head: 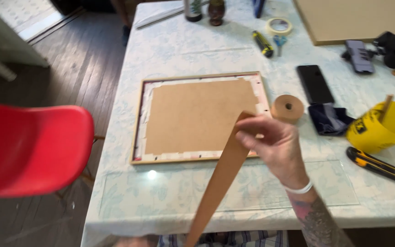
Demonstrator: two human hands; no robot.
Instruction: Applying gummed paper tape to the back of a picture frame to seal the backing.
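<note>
Strip of brown paper tape [220, 178]: 1 long band, its upper end pinched in the right hand [273, 142] over the lower right corner of the picture frame [197, 116]. The strip's long axis runs diagonally, from the fingers down and to the left, past the frame's lower edge and off the near edge of the table [170, 50] toward the person's lap. Its free end is out of view. The fingers are clenched on the strip's top end; the thumb side is blurred. The left hand does not show.

The frame lies face down, brown backing board up, long axis across the table. The brown tape roll [287, 108] stands just right of the frame, near the hand. A yellow utility knife [380, 167] lies farther right of the frame, a red chair [30, 148] to its left.
</note>
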